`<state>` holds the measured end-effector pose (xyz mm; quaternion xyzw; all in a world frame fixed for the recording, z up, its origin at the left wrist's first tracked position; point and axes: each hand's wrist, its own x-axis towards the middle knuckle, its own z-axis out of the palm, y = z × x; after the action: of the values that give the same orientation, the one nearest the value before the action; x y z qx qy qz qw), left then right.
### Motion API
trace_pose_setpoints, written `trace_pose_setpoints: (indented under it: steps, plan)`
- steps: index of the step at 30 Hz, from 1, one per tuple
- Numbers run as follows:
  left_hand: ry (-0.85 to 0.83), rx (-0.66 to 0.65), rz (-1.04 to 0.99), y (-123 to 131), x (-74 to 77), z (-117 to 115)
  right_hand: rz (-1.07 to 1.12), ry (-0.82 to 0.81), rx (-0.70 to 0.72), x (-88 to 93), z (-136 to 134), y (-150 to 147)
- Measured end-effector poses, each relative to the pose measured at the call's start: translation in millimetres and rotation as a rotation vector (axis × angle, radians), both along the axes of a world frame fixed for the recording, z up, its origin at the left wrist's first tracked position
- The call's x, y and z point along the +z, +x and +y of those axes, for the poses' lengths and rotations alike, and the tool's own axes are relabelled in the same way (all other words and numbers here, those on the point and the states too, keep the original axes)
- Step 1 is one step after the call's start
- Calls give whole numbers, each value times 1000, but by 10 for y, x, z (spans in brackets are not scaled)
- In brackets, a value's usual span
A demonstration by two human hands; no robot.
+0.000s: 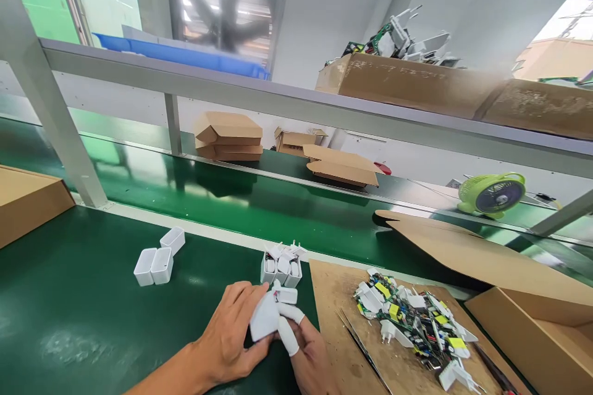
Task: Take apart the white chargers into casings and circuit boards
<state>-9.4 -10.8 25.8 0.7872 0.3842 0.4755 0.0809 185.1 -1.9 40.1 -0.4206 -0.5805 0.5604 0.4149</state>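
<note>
A white plastic charger housing (pixel 264 318) is held between my two hands over the green table. My left hand (pixel 230 334) is closed on its left side, thumb below and fingers above. My right hand (pixel 309 355), with white covers on two fingertips, grips its right side. Just above those fingertips is a smaller white plug piece (pixel 286 295); whether it is joined to the housing I cannot tell. Right behind my hands stand several white housings (pixel 281 268) with plug parts and pins sticking out. Farther left, three open white housings (pixel 161 265) stand together.
On a brown board (pixel 340 290) at right lie a heap of circuit boards with plugs (pixel 412 318), tweezers (pixel 364 349) and a dark-tipped tool (pixel 495 367). Cardboard boxes (pixel 537 333) stand at the right and left edges. Behind run a green conveyor (pixel 222 191) and a shelf rail (pixel 296 105).
</note>
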Motion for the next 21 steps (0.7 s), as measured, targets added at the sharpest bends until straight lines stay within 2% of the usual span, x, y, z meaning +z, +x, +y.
trace_pose_setpoints:
  steps: [3,5,7,10,13,17,19,21]
  plan:
    - [-130,111,-99,-86,-77,92,-59,182,2,-21,4,87]
    - [-296,212,-226,-189,-147,223,-96,249,-105,-97,83,189]
    - [-461,276,-332,-294,-217,393,-138,237,-253,-216,230,295]
    - [-581,241,-382,-356,-303,646,-193,164,-338,-397,494,371]
    - [-600,170,-356,-271,-340,813,-181,161,-257,-499,664,317]
    - [-604,109,-300,-218,-255,857,-199,173,-196,-479,666,342]
    - [-593,115,-269,-374,-157,818,-237,169,-227,-385,618,536]
    - [-534,156,-215,-681,-53,754,-352,213,-297,-228,575,864]
